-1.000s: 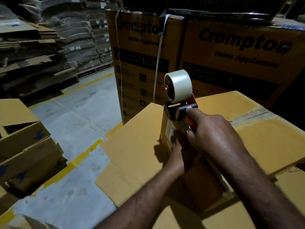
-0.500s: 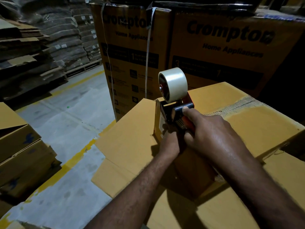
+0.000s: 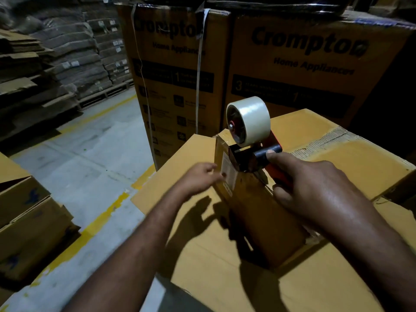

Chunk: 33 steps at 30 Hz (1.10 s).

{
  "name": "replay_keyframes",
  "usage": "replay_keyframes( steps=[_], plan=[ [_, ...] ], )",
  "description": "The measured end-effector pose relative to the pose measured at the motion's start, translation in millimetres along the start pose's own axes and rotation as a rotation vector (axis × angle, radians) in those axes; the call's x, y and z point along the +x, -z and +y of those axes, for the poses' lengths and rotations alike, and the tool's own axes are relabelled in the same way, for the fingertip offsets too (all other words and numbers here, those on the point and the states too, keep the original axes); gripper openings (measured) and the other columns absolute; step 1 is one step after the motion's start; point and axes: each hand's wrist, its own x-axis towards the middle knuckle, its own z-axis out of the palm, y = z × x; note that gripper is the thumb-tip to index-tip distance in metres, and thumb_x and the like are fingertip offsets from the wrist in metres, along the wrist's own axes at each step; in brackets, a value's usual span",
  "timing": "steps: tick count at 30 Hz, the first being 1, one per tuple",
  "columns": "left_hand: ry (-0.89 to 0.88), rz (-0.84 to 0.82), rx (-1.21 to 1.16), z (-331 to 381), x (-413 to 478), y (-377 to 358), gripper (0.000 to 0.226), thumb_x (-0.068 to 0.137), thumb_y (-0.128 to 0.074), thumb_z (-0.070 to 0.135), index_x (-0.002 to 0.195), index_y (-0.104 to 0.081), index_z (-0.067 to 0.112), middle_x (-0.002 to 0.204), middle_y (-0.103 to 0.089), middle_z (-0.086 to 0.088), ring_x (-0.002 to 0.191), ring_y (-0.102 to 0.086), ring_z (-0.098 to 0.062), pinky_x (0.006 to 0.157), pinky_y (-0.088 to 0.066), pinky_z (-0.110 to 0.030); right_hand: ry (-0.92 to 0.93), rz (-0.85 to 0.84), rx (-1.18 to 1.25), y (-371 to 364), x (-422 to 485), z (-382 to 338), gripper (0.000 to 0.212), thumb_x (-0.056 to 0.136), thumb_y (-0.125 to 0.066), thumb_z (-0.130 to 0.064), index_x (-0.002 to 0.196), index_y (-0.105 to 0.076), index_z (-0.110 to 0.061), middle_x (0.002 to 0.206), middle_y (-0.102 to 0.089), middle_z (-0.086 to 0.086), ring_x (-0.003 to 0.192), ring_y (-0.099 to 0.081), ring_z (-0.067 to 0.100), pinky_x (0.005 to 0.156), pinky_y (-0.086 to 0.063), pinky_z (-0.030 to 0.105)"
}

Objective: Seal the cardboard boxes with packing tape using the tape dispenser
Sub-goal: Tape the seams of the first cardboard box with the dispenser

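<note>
Left hand (image 3: 202,176) has shifted left off the narrow tan cardboard box (image 3: 258,217); its fingers are loose and hold nothing. Right hand (image 3: 310,190) grips the red-and-black tape dispenser (image 3: 254,156) at the box's far end. The box's long axis runs far to near, so the pull is judged nearward.

Dim warehouse with grey concrete floor (image 3: 90,158), yellow line (image 3: 96,224), stacked sacks (image 3: 74,48).

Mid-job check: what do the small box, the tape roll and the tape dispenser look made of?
Small box: matte tan cardboard, with creased edges and a paper label. Tape roll: glossy, whitish translucent film, likely plastic. Tape dispenser: smooth red-orange handle and black frame, probably hard plastic; metal cannot be ruled out.
</note>
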Motion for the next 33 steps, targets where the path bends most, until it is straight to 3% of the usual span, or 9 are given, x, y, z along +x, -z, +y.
replay_keyframes(
  steps=[2,4,7,9,12,13,16,23,33],
  plan=[
    [-0.096,0.274,0.079,15,12,23,0.051,0.097,-0.064,0.031,0.146,-0.049,0.026,0.147,-0.053,0.000,0.126,-0.054,-0.018,0.103,-0.049,-0.043,-0.013,-0.011,-0.017,1,-1,-2,0.069,0.093,-0.057,-0.040,0.147,-0.016,-0.052,0.085,-0.043,-0.008,0.069,-0.046,0.008,0.052,-0.036,0.021],
    [-0.234,0.330,0.129,47,24,35,0.043,0.100,-0.060,0.029,0.141,-0.054,0.022,0.141,-0.058,0.002,0.126,-0.055,-0.018,0.102,-0.049,-0.042,-0.026,-0.013,-0.028,2,-1,-3,0.069,0.094,-0.057,-0.040,0.148,-0.016,-0.051,0.088,-0.043,-0.008,0.068,-0.044,0.006,0.052,-0.036,0.019],
    [-0.263,0.205,0.268,91,43,37,0.030,0.099,-0.057,0.013,0.128,-0.063,0.012,0.121,-0.065,-0.005,0.113,-0.061,-0.023,0.090,-0.052,-0.038,-0.038,-0.028,-0.021,4,-1,-3,0.069,0.094,-0.058,-0.038,0.148,-0.017,-0.050,0.098,-0.052,-0.004,0.068,-0.044,0.002,0.055,-0.040,0.016],
    [-0.169,-0.044,0.267,102,51,32,0.028,0.099,-0.055,0.008,0.127,-0.060,0.005,0.116,-0.062,-0.007,0.113,-0.059,-0.028,0.090,-0.051,-0.034,-0.045,-0.043,-0.017,6,-3,-5,0.070,0.094,-0.059,-0.036,0.148,-0.017,-0.050,0.114,-0.059,-0.002,0.071,-0.046,0.003,0.055,-0.040,0.014],
    [-0.020,-0.176,0.332,100,55,19,0.049,0.100,-0.056,0.016,0.147,-0.043,0.008,0.145,-0.046,-0.008,0.136,-0.043,-0.026,0.113,-0.035,-0.037,-0.049,-0.055,-0.029,6,-6,-6,0.071,0.094,-0.059,-0.036,0.149,-0.016,-0.050,0.122,-0.059,-0.001,0.079,-0.050,0.007,0.058,-0.042,0.013],
    [0.020,-0.121,0.440,99,55,16,0.061,0.100,-0.058,0.025,0.154,-0.033,0.011,0.159,-0.031,-0.010,0.147,-0.029,-0.030,0.123,-0.021,-0.047,-0.049,-0.057,-0.032,6,-6,-5,0.071,0.094,-0.059,-0.036,0.149,-0.016,-0.050,0.121,-0.059,0.000,0.079,-0.051,0.008,0.058,-0.042,0.014],
    [0.011,-0.036,0.832,99,46,7,0.078,0.100,-0.052,0.047,0.161,-0.010,0.021,0.168,0.000,-0.012,0.154,0.010,-0.034,0.117,0.010,-0.068,-0.051,-0.060,-0.037,4,-9,-4,0.070,0.094,-0.060,-0.037,0.148,-0.017,-0.050,0.106,-0.055,-0.001,0.072,-0.047,0.006,0.057,-0.041,0.017],
    [-0.020,0.003,0.833,96,53,4,0.082,0.099,-0.054,0.044,0.161,-0.006,0.022,0.169,-0.002,-0.011,0.154,0.012,-0.034,0.113,0.012,-0.073,-0.030,-0.068,-0.027,16,-41,6,0.064,0.095,-0.057,-0.038,0.145,-0.019,-0.049,0.076,-0.036,-0.013,0.068,-0.048,0.002,0.057,-0.046,0.018],
    [0.026,0.063,0.983,100,57,-5,0.073,0.101,-0.032,0.061,0.161,-0.004,0.031,0.169,0.003,-0.008,0.152,0.016,-0.037,0.108,0.016,-0.077,-0.030,-0.074,-0.046,21,-90,28,0.063,0.096,-0.052,-0.041,0.144,-0.012,-0.050,0.075,-0.044,-0.013,0.063,-0.052,0.002,0.053,-0.047,0.014]
  ],
)
